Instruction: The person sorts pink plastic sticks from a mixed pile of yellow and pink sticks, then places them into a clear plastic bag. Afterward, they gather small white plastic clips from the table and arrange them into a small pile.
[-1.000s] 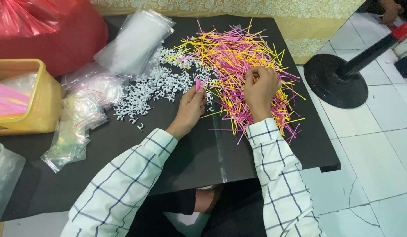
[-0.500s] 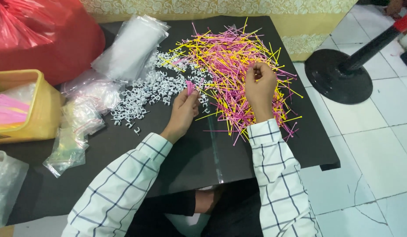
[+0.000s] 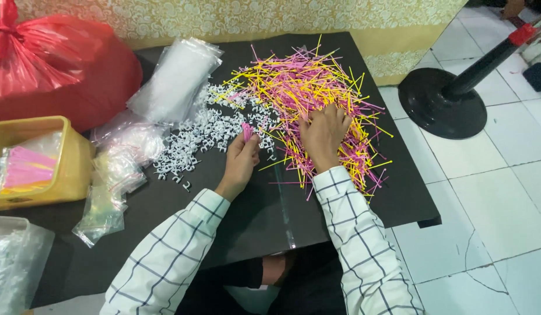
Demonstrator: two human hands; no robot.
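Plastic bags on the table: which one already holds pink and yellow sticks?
The bag in the yellow basket at far left; the clear bags beside the white clips show no sticks.

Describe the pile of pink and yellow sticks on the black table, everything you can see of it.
The pile of pink and yellow sticks is a loose heap of thin, straight, plastic-looking strips, crossing at every angle. It lies on the right half of the black table, with stray sticks fanning out towards the table's right edge. Small white clips border it on the left. The right hand rests on its near side, fingers dug in. The left hand, beside the pile, holds a small pink bunch upright.
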